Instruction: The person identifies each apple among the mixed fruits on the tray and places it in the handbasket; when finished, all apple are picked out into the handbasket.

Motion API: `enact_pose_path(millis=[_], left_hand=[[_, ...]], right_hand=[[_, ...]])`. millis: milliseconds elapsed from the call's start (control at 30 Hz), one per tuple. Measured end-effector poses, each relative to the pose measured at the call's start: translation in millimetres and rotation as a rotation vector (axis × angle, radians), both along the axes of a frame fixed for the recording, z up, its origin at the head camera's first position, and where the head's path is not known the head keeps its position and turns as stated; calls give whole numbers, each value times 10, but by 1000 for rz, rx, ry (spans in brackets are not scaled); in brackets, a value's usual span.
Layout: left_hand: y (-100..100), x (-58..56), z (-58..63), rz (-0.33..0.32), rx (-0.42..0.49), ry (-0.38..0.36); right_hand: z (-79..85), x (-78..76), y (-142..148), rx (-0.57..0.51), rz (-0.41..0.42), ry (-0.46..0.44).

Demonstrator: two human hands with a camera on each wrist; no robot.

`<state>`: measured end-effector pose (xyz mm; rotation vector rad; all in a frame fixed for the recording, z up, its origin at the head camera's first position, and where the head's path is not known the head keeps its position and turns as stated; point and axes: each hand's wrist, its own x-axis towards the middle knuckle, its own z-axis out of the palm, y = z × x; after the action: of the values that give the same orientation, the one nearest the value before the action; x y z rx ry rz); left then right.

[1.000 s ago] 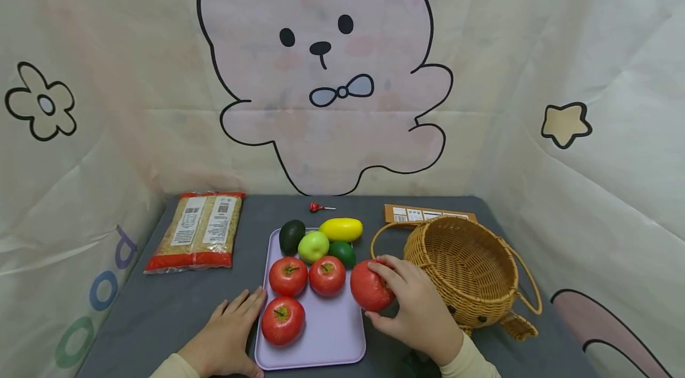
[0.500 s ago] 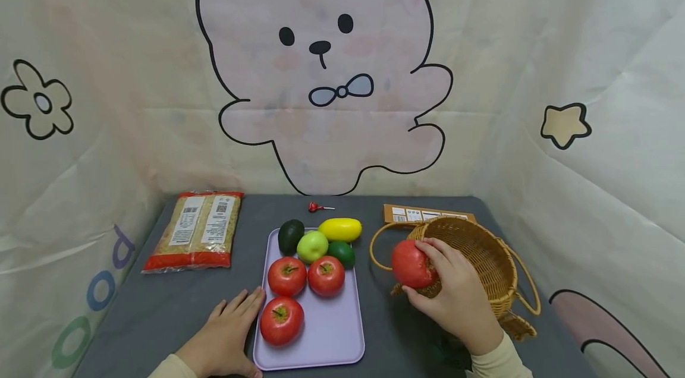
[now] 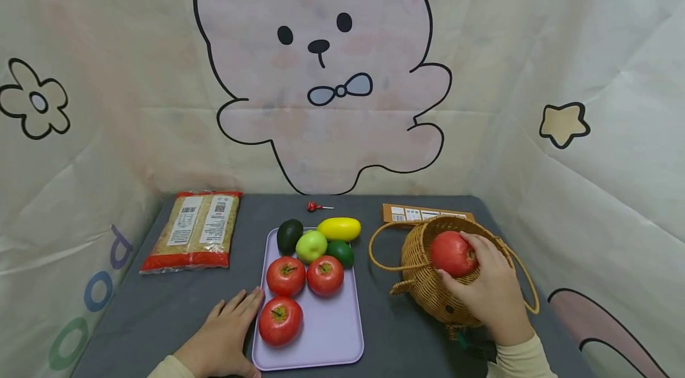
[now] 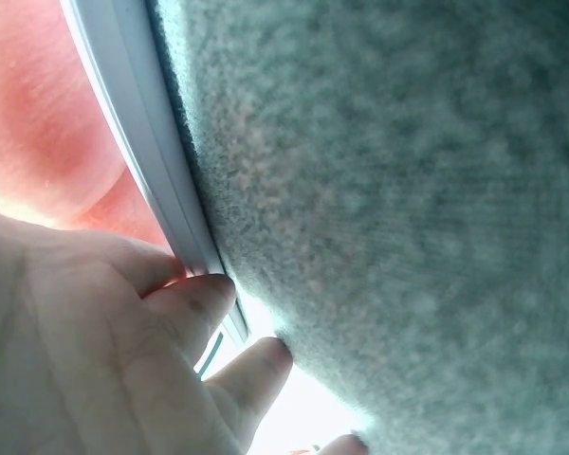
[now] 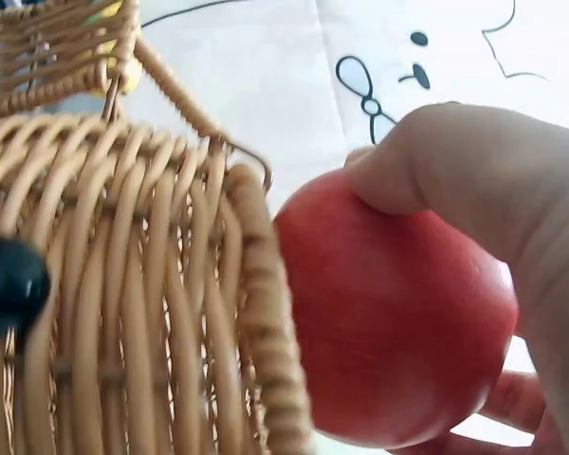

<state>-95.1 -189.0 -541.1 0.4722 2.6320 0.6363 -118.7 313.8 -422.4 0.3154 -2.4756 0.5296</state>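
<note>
My right hand [image 3: 491, 290] grips a red apple [image 3: 451, 253] at the mouth of a brown wicker basket [image 3: 423, 286]. In the right wrist view the thumb lies over the apple [image 5: 389, 322], close beside the woven rim [image 5: 266, 313]. My left hand [image 3: 222, 330] rests flat, its fingers spread, against the left edge of a lilac tray [image 3: 332, 345]. Seen from the left wrist, fingertips touch the tray's outer rim [image 4: 137, 123]. On the tray sit three red apples [image 3: 280, 321], a green apple [image 3: 311, 246], a dark avocado [image 3: 289, 236] and a smaller green fruit [image 3: 341, 254].
A yellow fruit [image 3: 339, 229] lies at the tray's far right corner. Behind the tray is a red lollipop [image 3: 316, 206]. A grain bag [image 3: 198, 229] lies at the back left, and a flat brown box [image 3: 423, 213] behind the basket. Printed cloth walls surround the grey table [image 3: 176, 301].
My right hand has carried the apple rightward from beside the tray to the basket's mouth. The left hand has stayed at the tray's edge.
</note>
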Motion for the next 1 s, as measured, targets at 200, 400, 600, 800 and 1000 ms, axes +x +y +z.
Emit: enact_pose_path(millis=[200, 400, 600, 800, 1000], left_hand=[[7, -3, 9, 5, -4, -15], [16, -3, 30, 10, -18, -6], [26, 2, 35, 17, -24, -2], [19, 3, 42, 10, -21, -2], [15, -7, 33, -2, -29, 1]], right_hand=[[-59, -47, 157, 0, -96, -88], [-75, -117, 254, 42, -147, -214], [-75, -187, 312, 72, -155, -465], [-80, -269, 334, 103, -130, -593], [-103, -323, 358, 114, -118, -676]])
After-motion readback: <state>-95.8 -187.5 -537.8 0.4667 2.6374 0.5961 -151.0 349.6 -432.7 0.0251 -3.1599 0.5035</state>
